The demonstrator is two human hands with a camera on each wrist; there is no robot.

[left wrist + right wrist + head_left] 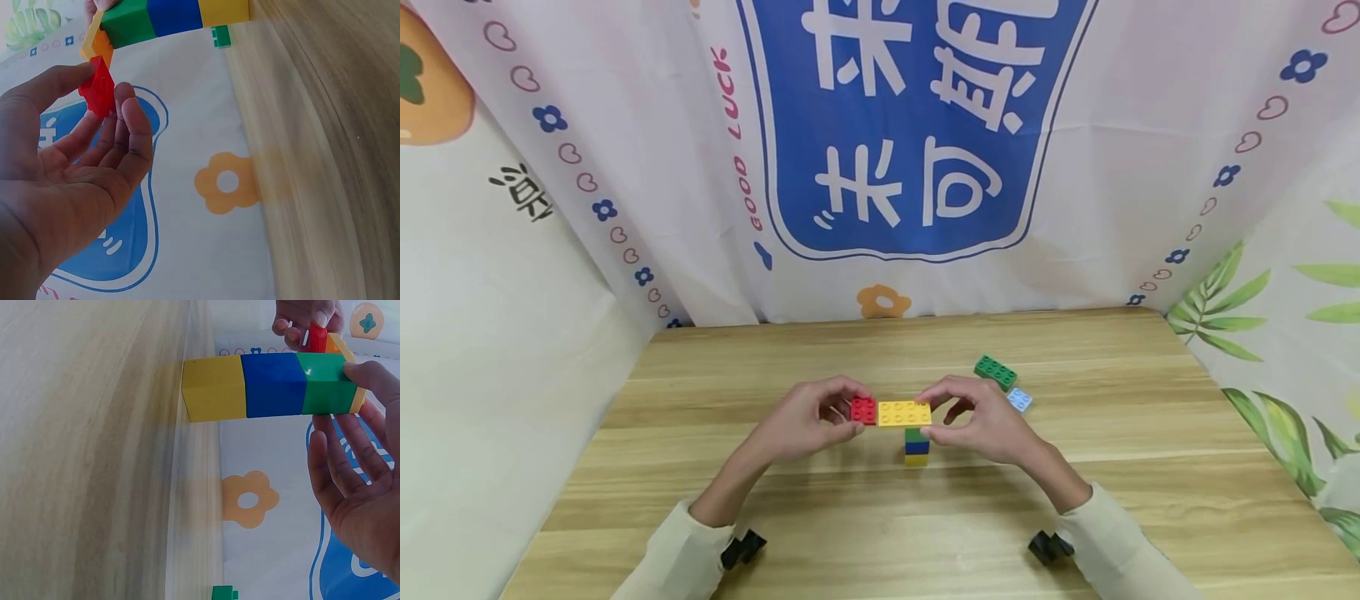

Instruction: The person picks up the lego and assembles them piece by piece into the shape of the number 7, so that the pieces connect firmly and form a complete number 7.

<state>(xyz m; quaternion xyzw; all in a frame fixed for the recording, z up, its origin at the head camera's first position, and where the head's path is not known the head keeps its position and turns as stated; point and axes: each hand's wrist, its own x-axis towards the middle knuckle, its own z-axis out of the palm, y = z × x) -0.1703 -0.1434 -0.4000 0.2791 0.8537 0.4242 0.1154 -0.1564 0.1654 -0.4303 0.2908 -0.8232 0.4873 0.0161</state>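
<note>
My left hand [805, 421] pinches a small, thin red building brick [863, 411] between thumb and fingertips. Just right of it, a longer flat yellow brick [898, 414] caps a stack and overhangs it to the left; whether the red and yellow edges touch, I cannot tell. From top to bottom, the stack has green [328, 384], blue [275, 385] and yellow [214, 389] blocks, and it stands upright on the table. The right hand [988, 421] grips the flat yellow brick's right end, with its thumb against the top of the green block in the right wrist view.
Behind the right hand, a green brick [996, 372] and a small light-blue brick [1019, 400] lie on the wooden table [737, 358]. A printed cloth [820, 292] hangs along the table's back edge, with more cloth at both sides.
</note>
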